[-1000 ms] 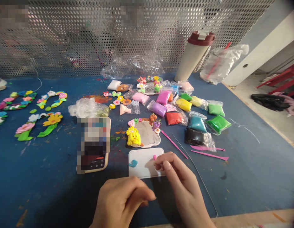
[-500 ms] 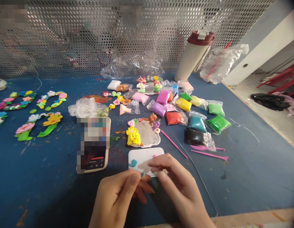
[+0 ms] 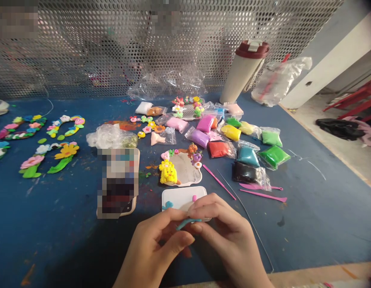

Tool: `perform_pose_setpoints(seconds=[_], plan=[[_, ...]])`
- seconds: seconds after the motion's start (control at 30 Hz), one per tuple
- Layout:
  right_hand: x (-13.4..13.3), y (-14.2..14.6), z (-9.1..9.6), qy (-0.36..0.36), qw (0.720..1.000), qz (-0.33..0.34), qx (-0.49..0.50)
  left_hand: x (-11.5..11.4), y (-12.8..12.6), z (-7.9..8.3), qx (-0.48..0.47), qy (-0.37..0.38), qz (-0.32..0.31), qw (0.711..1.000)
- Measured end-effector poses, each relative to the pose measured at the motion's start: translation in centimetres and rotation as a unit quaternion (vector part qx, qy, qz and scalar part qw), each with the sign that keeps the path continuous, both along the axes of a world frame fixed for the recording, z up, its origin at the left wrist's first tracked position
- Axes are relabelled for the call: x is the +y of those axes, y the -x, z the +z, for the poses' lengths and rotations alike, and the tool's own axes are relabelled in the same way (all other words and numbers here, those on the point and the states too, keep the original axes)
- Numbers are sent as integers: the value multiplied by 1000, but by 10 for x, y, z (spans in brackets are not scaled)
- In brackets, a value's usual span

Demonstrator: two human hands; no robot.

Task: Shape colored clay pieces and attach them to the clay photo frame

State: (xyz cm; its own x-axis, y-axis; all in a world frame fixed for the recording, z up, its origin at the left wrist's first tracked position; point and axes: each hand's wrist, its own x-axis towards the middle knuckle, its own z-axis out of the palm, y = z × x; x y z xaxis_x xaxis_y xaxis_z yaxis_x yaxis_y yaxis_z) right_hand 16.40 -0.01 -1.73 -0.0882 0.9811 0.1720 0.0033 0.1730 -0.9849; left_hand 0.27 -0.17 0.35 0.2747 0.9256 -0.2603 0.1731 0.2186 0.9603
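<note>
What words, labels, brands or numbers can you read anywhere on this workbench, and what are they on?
No word, brand or number can be read here.
Phone: pixelated, unreadable.
Maroon-lidded tumbler: no lettering can be made out.
Green clay packet and the other packets: no legible print.
Perforated metal screen: two pixelated patches along the top, unreadable.

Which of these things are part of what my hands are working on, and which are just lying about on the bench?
In use:
left hand
right hand
teal clay strand
white board
pink clay bit

Lying about:
clay packets
pink modelling tools
clay flowers
tumbler
</note>
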Motion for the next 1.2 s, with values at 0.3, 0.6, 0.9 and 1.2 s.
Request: perform_pose_setpoints(seconds=[0.3, 0.6, 0.9, 1.2], plan=[[1, 0, 0, 15, 1000, -4, 3, -1, 0, -3, 72, -98, 60, 991], [-2, 0, -2, 20, 1000, -5, -2, 1, 0, -3, 77, -186, 56, 978], [-3, -2, -1, 59, 998, -8, 29, -3, 3, 1, 118, -204, 53, 970], [-5, -1, -5, 135, 989, -55, 28, -3, 4, -1, 94, -217, 76, 969]])
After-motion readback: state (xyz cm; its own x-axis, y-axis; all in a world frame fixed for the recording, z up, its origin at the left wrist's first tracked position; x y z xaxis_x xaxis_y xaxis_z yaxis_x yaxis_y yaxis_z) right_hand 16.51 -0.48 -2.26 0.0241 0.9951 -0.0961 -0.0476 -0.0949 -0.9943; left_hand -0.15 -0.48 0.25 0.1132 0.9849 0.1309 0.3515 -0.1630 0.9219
